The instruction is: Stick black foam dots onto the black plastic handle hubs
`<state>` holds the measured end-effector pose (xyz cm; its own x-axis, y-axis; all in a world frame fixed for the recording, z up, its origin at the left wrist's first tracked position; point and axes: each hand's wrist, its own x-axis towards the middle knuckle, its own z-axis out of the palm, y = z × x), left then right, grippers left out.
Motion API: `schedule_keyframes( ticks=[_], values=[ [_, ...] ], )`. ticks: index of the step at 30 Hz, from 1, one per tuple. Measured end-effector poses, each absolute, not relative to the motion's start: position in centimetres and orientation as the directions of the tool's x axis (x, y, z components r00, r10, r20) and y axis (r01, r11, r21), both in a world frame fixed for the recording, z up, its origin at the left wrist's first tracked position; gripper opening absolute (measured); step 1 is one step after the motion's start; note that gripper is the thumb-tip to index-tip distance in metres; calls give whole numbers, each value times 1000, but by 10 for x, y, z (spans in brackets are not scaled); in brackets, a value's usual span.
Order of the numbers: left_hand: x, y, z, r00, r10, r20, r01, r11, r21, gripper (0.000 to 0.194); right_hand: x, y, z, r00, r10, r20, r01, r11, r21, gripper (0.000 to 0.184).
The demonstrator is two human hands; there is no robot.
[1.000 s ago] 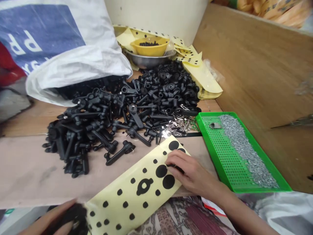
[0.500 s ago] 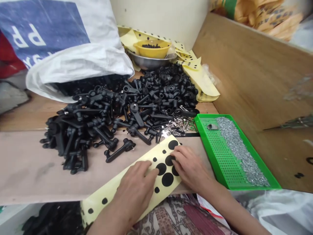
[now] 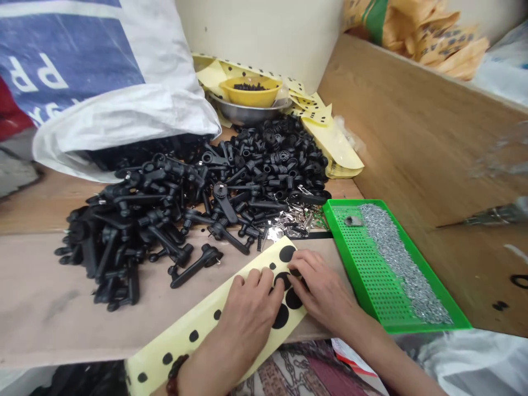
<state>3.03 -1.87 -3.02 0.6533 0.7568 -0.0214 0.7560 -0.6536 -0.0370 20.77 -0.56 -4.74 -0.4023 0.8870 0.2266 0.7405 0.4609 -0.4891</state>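
A pale yellow sheet (image 3: 187,320) with black round stickers (image 3: 287,253) of different sizes lies slanted over the table's front edge. My left hand (image 3: 249,311) lies on it palm down, fingers bent, the thumb and fingertips at one of the larger black circles. From the right, my right hand (image 3: 324,286) reaches over the sheet's end. Its thumb and forefinger close on the edge of a dark round sticker beside my left fingertips; the contact is partly hidden. Just beyond the sheet's far end lie small shiny metal clips (image 3: 299,219).
Black plastic arm-shaped parts (image 3: 165,203) are heaped across the table, spilling from a white sack (image 3: 136,110). At right stands a green tray (image 3: 367,280) of small metal pieces. Behind are a yellow bowl (image 3: 251,98), a metal bowl (image 3: 247,114) and more yellow sheets (image 3: 334,146). A screwdriver-like tool (image 3: 487,216) points in from the right.
My left hand has moved slightly right along the sheet, closer to my right fingers, uncovering more small dots behind it. The view has shifted a little.
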Motion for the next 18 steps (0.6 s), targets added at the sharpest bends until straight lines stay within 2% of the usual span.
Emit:
schedule_keyframes(
  ticks=[2,4,10,13,15,16,18],
  values=[
    [29,-19,-31,657,754,-15,753,-657,-45,36,207,-4,-49,-421,882,211,772,471,-427,17],
    [29,-20,-31,661,750,-16,749,-661,-50,36,207,-3,-49,-441,876,196,768,482,-422,20],
    [33,-23,-32,666,745,-7,745,-666,-17,27,205,-5,-40,-442,887,133,677,427,-599,18],
    [22,-24,-27,680,733,32,726,-678,112,28,204,-8,-36,-437,895,82,651,378,-659,19],
    [5,-23,-22,642,755,131,729,-655,198,31,205,-10,-34,-449,891,62,624,363,-692,18],
    [-7,-22,-20,586,784,204,758,-620,205,32,206,-10,-33,-456,888,57,608,358,-709,18],
    [-30,-17,-17,426,836,347,857,-496,143,29,208,-11,-30,-476,878,46,572,348,-743,17]
  ],
)
